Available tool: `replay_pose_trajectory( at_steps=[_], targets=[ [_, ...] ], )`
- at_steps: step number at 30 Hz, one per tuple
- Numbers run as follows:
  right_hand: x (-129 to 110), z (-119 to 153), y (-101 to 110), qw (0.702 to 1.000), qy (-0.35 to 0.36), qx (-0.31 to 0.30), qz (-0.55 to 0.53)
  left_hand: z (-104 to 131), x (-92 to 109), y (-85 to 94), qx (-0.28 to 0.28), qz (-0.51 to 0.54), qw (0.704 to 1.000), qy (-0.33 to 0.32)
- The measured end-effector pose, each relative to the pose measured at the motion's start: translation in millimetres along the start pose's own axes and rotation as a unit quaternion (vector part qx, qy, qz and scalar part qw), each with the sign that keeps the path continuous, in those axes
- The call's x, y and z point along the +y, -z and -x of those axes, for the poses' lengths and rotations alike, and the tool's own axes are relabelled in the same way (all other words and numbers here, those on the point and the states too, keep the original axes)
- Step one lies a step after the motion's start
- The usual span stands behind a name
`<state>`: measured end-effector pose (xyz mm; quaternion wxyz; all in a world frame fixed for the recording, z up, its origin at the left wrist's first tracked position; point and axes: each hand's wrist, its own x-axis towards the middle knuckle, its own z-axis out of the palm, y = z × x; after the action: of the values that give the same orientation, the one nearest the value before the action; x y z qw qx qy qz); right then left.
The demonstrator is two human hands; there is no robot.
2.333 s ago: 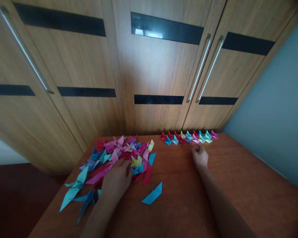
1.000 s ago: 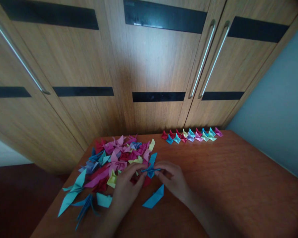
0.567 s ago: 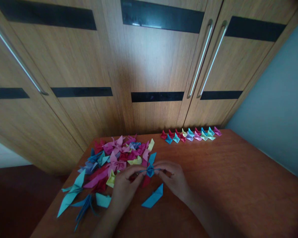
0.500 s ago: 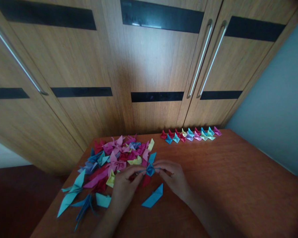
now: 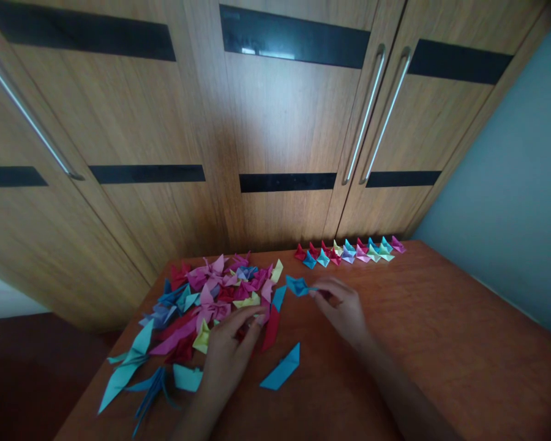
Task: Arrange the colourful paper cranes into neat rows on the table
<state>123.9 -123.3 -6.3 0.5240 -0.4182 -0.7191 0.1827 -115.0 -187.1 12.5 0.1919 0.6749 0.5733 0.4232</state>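
Observation:
A small blue folded paper boat (image 5: 297, 286) is pinched by one end in the fingertips of my right hand (image 5: 342, 309), raised a little over the table. My left hand (image 5: 234, 343) is at the right edge of a heap of folded paper (image 5: 211, 300); its thumb and fingertips are drawn together, with nothing seen sticking out of them. Between the hands lie a flat red paper strip (image 5: 271, 329) and a blue strip (image 5: 280, 298). Nearer to me a blue folded paper piece (image 5: 281, 369) rests on the table.
Two rows of small coloured paper boats (image 5: 349, 252) stand along the back of the brown table (image 5: 422, 343). Teal and blue folded papers (image 5: 128, 367) lie front left. Behind the table rises a wooden cupboard (image 5: 289, 122) with metal handles, and a pale wall (image 5: 500, 202) is right.
My left hand has let go of the blue paper boat. My right hand has carried it up and to the right, away from the left hand. The view has shifted slightly.

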Motion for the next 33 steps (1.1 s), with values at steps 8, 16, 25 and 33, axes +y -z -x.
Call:
replay_pose_trajectory(
  at_steps=[8, 16, 25, 33],
  targets=[
    [102, -16, 113, 0.922, -0.196, 0.302, 0.142, 1, 9, -0.2, -0.013, 0.002, 1.0, -0.023],
    [191, -11, 192, 0.814, -0.366, 0.242, 0.379, 4, 10, -3.0, -0.035, -0.006, 0.998, -0.043],
    [231, -26, 195, 0.797, -0.398, 0.117, 0.439, 4, 7, -4.1, -0.04, -0.01, 0.999, -0.031],
    [244, -34, 196, 0.79, -0.402, 0.085, 0.455, 5, 13, -2.3, -0.038, 0.013, 0.999, -0.022]
  ],
)
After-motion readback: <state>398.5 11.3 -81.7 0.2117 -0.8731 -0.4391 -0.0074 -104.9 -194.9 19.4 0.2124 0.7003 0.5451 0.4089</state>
